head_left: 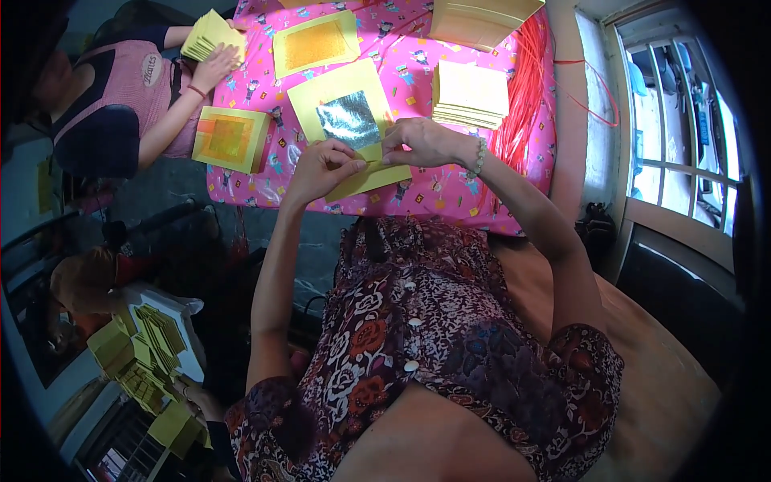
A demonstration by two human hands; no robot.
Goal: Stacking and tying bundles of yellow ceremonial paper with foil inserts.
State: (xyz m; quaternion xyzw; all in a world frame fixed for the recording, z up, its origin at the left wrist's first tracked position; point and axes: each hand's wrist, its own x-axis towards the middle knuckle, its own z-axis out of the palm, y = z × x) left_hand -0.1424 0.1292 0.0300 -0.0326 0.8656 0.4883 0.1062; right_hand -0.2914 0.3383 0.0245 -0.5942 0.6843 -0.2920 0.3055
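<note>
A yellow paper sheet (pixel 372 79) with a square of silver foil (pixel 349 120) lies at the near edge of the table in front of me. My left hand (pixel 325 169) pinches its near part between thumb and fingers, just below the foil. On the same part, a little to the right, my right hand (pixel 426 145) is closed with its fingertips on the paper. Between my fingertips the paper looks creased. More yellow paper (pixel 371 180) shows below them; whether it belongs to the same sheet I cannot tell.
The pink patterned tablecloth (pixel 450 189) holds a yellow paper stack (pixel 470 95), a taller stack (pixel 482 22), red strands (pixel 518 104), an orange-patterned sheet (pixel 317 44) and an orange-topped stack (pixel 229 138). At left, a co-worker's hand (pixel 217 66) rests on a paper bundle (pixel 210 36).
</note>
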